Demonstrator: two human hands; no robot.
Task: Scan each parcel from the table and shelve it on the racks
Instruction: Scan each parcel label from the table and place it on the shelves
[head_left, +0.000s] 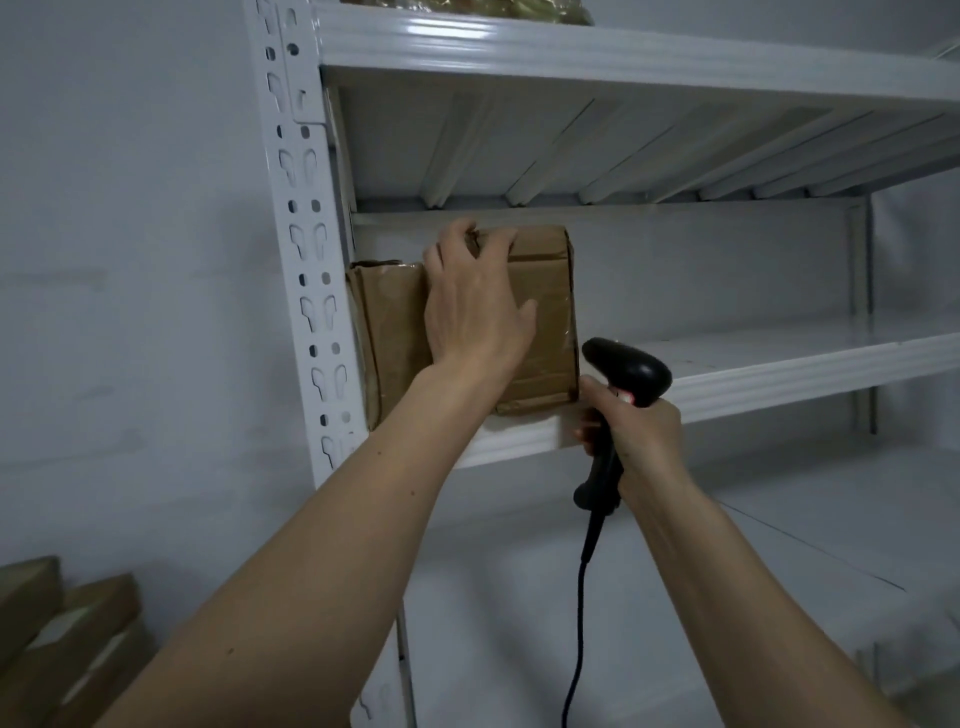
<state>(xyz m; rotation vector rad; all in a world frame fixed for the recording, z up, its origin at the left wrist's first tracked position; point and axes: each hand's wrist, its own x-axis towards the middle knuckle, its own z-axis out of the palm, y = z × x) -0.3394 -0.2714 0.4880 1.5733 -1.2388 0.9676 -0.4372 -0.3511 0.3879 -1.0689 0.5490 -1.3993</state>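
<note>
Evidently the shelving step was in hand. The left hand (475, 301) lay over the front face of a brown cardboard parcel (540, 322), fingers curled over its top edge and grasping it. That parcel stood upright on the middle shelf (779, 374) of the white metal rack (306, 260), its base close to the shelf's front lip. A second cardboard parcel (389, 332) stood touching it on the side towards the rack's slotted upright, between the held parcel and that upright.

The right hand (639, 436) was clenched around the grip of a black corded barcode scanner (623, 384), held just in front of the shelf lip, beside the held parcel's lower corner.

Judged from this position, the next move called for seating the parcel fully back, letting go, then fetching another.

Above the middle shelf, the top shelf (571, 52) carried a wrapped item, mostly hidden. Below and well away from the rack, more flat cardboard parcels (62, 639) lay stacked.
</note>
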